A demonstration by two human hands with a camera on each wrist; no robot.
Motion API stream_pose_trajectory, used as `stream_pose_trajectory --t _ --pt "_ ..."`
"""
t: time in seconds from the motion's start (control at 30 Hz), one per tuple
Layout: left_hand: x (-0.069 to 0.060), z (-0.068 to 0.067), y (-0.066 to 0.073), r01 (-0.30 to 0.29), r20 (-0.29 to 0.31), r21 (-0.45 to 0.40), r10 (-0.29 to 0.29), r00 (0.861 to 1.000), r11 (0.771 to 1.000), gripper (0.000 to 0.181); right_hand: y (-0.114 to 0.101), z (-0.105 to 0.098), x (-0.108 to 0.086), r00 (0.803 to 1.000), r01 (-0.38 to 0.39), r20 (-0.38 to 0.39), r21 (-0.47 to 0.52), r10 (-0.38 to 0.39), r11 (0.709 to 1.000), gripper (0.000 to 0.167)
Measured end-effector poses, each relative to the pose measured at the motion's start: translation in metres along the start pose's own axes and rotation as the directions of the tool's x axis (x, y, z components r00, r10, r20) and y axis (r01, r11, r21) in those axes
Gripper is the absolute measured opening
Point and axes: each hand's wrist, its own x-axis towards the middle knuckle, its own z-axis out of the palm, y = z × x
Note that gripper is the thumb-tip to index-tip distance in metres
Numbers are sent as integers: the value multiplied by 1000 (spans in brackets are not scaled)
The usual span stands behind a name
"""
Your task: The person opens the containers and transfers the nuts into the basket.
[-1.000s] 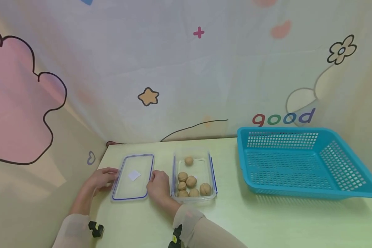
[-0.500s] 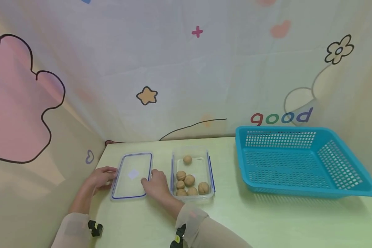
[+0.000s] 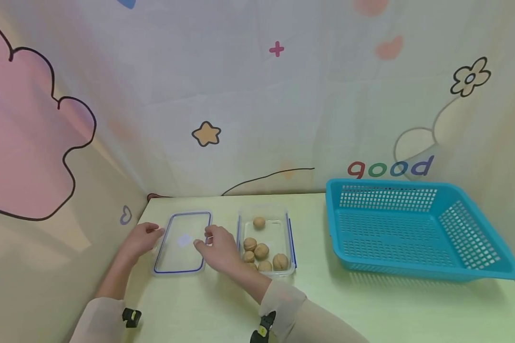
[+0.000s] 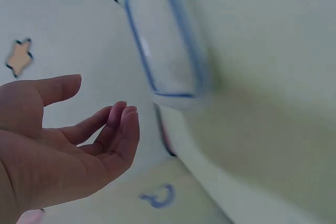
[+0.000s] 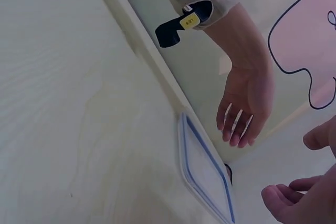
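Observation:
A clear rectangular lid (image 3: 178,261) with a blue seal lies flat on the table, a small white square label at its middle. Just off its left edge my left hand (image 3: 140,242) hovers with loosely bent fingers; the left wrist view shows nothing in that hand (image 4: 68,153), apart from the lid (image 4: 170,51). Over the lid's right edge my right hand (image 3: 222,250) hangs, thumb and fingers spread apart and holding nothing. Right of it stands a clear food container (image 3: 278,233) with blue-edged sides, holding several walnuts (image 3: 262,251). My right forearm partly hides its near left corner.
A large blue plastic basket (image 3: 390,233) with nothing in it stands on the right of the table (image 3: 317,305). A patterned curtain (image 3: 249,105) hangs behind and along the left side.
Both hands have risen off the lid's edges. The right hand's thumb and fingers have spread, and that hand now sits slightly higher. Lid, container and walnuts have stayed in place.

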Motion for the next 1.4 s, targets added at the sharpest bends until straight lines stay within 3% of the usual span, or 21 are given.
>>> stream_pose_trajectory --t 0.13,0.23,0.37,0.47,0.63,0.87,1.07,1.23,1.4 --pt "-12 3 33 -107 -55 64 111 992 992 60 -4 -27 -2 995 72 68 5 -72 997 52" --pt "-20 10 61 -176 -89 49 180 980 983 59 -5 -49 -3 984 140 108 -12 -138 990 53" --pt "-27 25 91 -268 -126 14 267 955 963 60 -4 -79 -4 961 253 148 -121 -235 960 56" --pt "-29 37 109 -317 -132 -28 311 941 948 63 2 -100 -3 945 314 164 -217 -283 924 57" --pt "-28 56 132 -357 -113 -86 347 931 930 64 16 -128 -3 941 334 158 -281 -300 900 55" --pt "-10 94 137 -366 -66 -106 361 930 924 61 41 -145 1 935 354 98 -305 -340 884 52" --pt "6 124 130 -300 -14 -140 301 954 944 61 61 -138 10 943 331 78 -339 -324 881 51" --pt "11 138 130 -214 56 -254 236 970 943 61 77 -131 18 955 295 85 -380 -284 877 52" --pt "12 143 134 -184 87 -311 221 971 932 58 85 -129 28 962 273 121 -485 -246 831 53"
